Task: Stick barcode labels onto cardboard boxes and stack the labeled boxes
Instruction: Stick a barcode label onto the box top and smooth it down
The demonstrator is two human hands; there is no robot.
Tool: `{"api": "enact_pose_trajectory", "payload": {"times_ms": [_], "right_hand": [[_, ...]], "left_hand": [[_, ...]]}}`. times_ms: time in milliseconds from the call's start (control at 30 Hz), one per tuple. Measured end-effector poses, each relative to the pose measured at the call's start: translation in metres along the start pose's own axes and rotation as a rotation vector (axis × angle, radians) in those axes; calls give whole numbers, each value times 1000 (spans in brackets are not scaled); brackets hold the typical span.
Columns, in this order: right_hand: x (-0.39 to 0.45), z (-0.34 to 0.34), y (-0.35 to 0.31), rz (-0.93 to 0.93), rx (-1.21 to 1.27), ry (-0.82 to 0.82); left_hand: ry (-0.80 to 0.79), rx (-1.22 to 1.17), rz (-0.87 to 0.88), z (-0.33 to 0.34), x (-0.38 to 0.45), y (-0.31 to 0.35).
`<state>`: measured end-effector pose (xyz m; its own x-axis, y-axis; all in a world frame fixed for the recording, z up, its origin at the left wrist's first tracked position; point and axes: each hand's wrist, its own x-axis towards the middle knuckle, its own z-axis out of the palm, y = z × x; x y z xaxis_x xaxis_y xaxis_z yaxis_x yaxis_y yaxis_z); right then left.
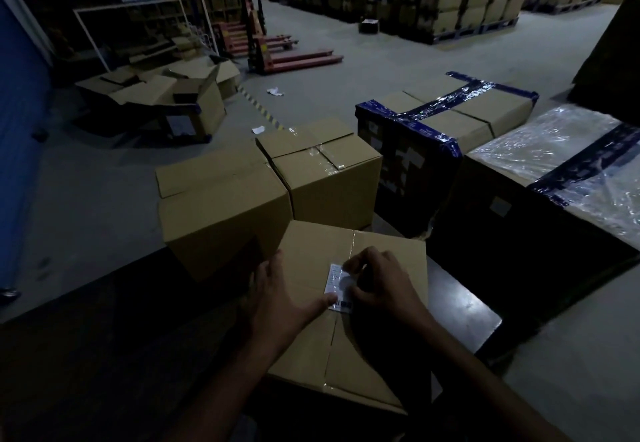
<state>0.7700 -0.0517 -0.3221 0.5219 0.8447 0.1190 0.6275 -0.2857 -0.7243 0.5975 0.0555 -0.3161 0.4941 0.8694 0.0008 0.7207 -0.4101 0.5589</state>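
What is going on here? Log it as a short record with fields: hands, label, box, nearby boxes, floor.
left hand: left hand, thumb pressing the label's near end
right hand: right hand, fingertips curled onto the label
label: barcode label, on the box top beside the taped seam
box: cardboard box, closed, nearest the person
nearby boxes: two plain boxes behind it; blue-taped boxes to the right
floor: pallet jack, paper scraps

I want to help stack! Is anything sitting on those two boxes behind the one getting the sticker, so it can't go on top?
Nothing visible. The near box is under both hands, with the label on it. The left plain box and the right plain box behind it show bare taped tops, so the way looks open.
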Motion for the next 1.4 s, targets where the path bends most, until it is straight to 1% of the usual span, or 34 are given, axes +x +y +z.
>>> {"api": "enact_pose_trajectory", "payload": {"times_ms": [100,200,333,433,567,633,667,733,800,867,967,1033,1100,1167,1267,1400], "right_hand": [[8,0,2,-4,37,-16],[8,1,-3,-45,-35,-42],[13,-2,-2,-55,11,-104],[12,-3,-5,-61,10,-92],[14,-5,-4,-36,115,-126],[8,-4,-3,-20,106,-92],[1,-4,-5,-3,86,-49],[-19,-2,-7,91,33,89],[-43,0,-9,111,-176,257],[-63,1,-10,129,-304,310],[-74,4,-5,154,-255,267],[-69,2,-2,117,-208,256],[-55,-4,2,44,-226,232],[-35,-13,11,-13,-246,165],[0,-28,18,-89,-248,55],[24,-43,11,-164,-239,-59]], "left_hand": [[7,18,2,0,0,1],[3,26,1,-1,0,1],[3,33,8,-1,0,1],[3,36,10,-2,-1,1],[1,29,9,-3,-2,1],[3,20,8,-3,-1,1],[0,12,6,-3,0,0],[-16,-4,-4,-3,1,-1],[-38,-16,-19,-4,2,-2],[-38,-38,-24,-4,5,-4],[-34,-102,-38,-3,7,-6],[-12,-133,-54,-5,4,-7],[14,-148,-91,-9,-3,-9],[4,-156,-127,-11,-13,-15],[-18,-162,-128,-8,-34,-20],[41,-259,-108,4,-56,-14]]}}
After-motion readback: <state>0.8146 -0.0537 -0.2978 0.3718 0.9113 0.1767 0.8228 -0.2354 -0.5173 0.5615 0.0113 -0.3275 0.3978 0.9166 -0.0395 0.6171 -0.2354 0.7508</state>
